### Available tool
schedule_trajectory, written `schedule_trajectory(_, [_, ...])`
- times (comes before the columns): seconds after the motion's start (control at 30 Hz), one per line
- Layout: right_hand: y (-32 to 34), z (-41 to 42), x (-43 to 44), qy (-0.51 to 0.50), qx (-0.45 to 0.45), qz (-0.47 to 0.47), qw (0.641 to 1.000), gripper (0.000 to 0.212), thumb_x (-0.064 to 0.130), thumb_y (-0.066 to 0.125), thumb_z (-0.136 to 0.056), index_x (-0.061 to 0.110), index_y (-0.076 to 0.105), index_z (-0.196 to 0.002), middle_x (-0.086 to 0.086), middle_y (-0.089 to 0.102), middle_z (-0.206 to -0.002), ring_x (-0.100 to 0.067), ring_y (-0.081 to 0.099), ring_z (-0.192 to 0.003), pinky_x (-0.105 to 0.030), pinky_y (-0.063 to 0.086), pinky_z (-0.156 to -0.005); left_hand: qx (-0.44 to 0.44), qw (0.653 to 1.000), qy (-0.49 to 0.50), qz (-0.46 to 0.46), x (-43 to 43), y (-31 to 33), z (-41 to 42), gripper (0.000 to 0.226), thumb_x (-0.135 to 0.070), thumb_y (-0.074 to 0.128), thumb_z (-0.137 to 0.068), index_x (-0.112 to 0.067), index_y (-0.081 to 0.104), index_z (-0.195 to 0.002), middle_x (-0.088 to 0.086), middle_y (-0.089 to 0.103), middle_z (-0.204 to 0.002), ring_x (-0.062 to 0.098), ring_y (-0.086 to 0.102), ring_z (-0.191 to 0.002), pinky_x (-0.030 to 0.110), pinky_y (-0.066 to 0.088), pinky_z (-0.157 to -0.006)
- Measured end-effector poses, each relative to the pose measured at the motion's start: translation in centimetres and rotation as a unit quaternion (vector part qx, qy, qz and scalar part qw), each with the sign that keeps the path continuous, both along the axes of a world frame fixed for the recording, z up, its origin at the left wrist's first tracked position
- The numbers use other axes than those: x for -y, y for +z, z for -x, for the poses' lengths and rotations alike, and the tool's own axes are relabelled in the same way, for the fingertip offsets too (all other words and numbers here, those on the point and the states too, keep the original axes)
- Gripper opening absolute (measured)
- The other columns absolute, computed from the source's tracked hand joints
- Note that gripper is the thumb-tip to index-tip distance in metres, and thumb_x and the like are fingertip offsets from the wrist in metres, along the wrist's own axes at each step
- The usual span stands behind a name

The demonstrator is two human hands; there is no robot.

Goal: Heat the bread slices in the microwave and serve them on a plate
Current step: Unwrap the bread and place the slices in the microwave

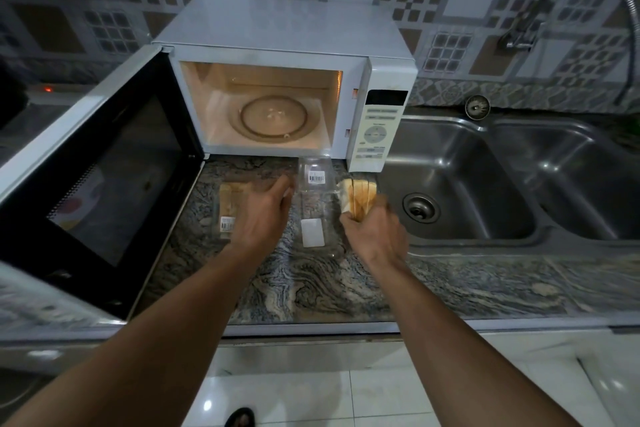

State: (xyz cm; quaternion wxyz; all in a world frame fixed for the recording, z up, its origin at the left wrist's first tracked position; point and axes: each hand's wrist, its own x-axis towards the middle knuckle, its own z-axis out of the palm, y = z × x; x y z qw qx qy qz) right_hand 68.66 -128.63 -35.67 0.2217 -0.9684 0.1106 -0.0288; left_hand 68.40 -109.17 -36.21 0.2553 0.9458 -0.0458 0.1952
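- While the right hand [375, 239] pinches a stack of bread slices [358, 199] upright between thumb and curled fingers, just above the bench [311, 281], the step in hand looks like taking bread out of its pack to load the microwave.
- The left hand [259, 218] hovers palm down, fingers reaching forward. Blur hides the fingertips, so I cannot tell whether they touch or hold anything.
- Under and just left of the left hand lies a clear box [227, 204] that appears closed, with more slices inside and a barcode sticker on its near end.
- Between the two hands sits an open clear box [313, 215] with nothing in it that I can see. Its lid is folded back toward the microwave and bears a barcode label, and a blank white label shows on the near part.
- Beyond both hands the microwave [287, 31] stands lit, its door [114, 184] swung wide to the left of the left hand and its glass turntable [273, 118] bare.
- The next move, as I judge it, is to carry the stack forward over the folded-back lid and lower it onto the turntable. The grip holds only the slices' lower end, so they could fan apart on the way. After that the door needs closing.
- No plate shows anywhere in view, so serving looks far off.
- Right of the right hand lies a double steel sink [485, 166], with a tap [517, 40] on the far wall.
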Motion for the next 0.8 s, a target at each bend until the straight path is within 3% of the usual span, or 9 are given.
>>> schedule_trajectory(0.1, [0.8,0.0,0.2,0.011,0.007,0.007,1.0,0.058,0.051,0.064,-0.091,0.009,0.045,-0.126,-0.004,0.064,-0.102,-0.021,0.059,-0.069,-0.023,0.034,-0.049,-0.012,1.0,0.002,0.003,0.0,-0.4,0.9,0.004,-0.017,0.048,-0.102,-0.016,0.052,-0.103,0.004,0.05,-0.074,0.026,0.044,-0.055,0.028,0.029,-0.049])
schedule_trajectory(0.2, [1.2,-0.1,0.3,0.018,0.013,0.007,1.0,0.055,0.048,0.062,-0.093,0.01,0.044,-0.128,-0.001,0.06,-0.099,-0.011,0.045,-0.056,-0.02,0.025,-0.041,-0.021,1.0,0.02,0.002,0.2,-0.6,1.3,0.005,-0.012,0.047,-0.102,-0.013,0.052,-0.103,0.012,0.059,-0.076,0.023,0.042,-0.053,0.025,0.021,-0.048])
schedule_trajectory(0.3, [1.7,-0.4,0.2,0.032,0.034,0.013,0.999,0.056,0.048,0.063,-0.092,0.009,0.043,-0.127,-0.004,0.063,-0.104,-0.018,0.057,-0.065,-0.025,0.041,-0.046,-0.036,0.998,0.044,0.024,0.4,-0.7,1.1,0.016,-0.017,0.042,-0.104,-0.011,0.056,-0.11,0.012,0.062,-0.08,0.024,0.043,-0.058,0.028,0.022,-0.048])
schedule_trajectory(0.37, [2.1,-0.5,0.2,0.039,0.047,0.012,0.998,0.054,0.049,0.063,-0.092,0.01,0.045,-0.123,-0.005,0.064,-0.103,-0.024,0.064,-0.074,-0.035,0.055,-0.059,-0.056,0.995,0.063,0.049,0.6,-0.8,0.7,0.023,-0.022,0.039,-0.105,-0.012,0.058,-0.115,0.012,0.064,-0.08,0.028,0.051,-0.062,0.032,0.034,-0.05])
schedule_trajectory(0.43, [2.7,-0.8,0.1,0.042,0.06,0.009,0.997,0.052,0.05,0.062,-0.091,0.01,0.046,-0.12,-0.005,0.064,-0.101,-0.025,0.064,-0.075,-0.037,0.056,-0.061,-0.077,0.993,0.074,0.058,0.8,-0.8,0.2,0.027,-0.026,0.038,-0.104,-0.014,0.06,-0.113,0.014,0.068,-0.078,0.033,0.06,-0.069,0.04,0.049,-0.064])
schedule_trajectory(0.5, [3.3,-1.2,-0.1,0.045,0.073,0.007,0.996,0.051,0.051,0.062,-0.091,0.01,0.046,-0.118,-0.005,0.064,-0.1,-0.026,0.064,-0.074,-0.037,0.056,-0.061,-0.103,0.991,0.071,0.051,1.1,-1.2,-0.4,0.028,-0.03,0.039,-0.102,-0.016,0.063,-0.105,0.012,0.069,-0.075,0.032,0.064,-0.071,0.043,0.053,-0.075])
schedule_trajectory(0.63, [4.4,-2.1,-1.0,0.057,0.086,0.0,0.995,0.052,0.053,0.062,-0.091,0.012,0.047,-0.119,-0.002,0.062,-0.096,-0.024,0.062,-0.074,-0.037,0.057,-0.061,-0.137,0.986,0.065,0.063,1.8,-2.2,-0.9,0.029,-0.042,0.041,-0.094,-0.025,0.064,-0.098,0.008,0.071,-0.078,0.029,0.066,-0.069,0.039,0.058,-0.062])
schedule_trajectory(0.8, [5.2,-3.4,-1.9,0.071,0.101,-0.017,0.992,0.054,0.052,0.062,-0.09,0.011,0.047,-0.122,-0.002,0.062,-0.097,-0.024,0.062,-0.077,-0.037,0.055,-0.063,-0.158,0.982,0.054,0.089,2.7,-2.5,-0.9,0.026,-0.024,0.049,-0.097,-0.026,0.067,-0.117,0.01,0.073,-0.092,0.025,0.067,-0.075,0.037,0.058,-0.067])
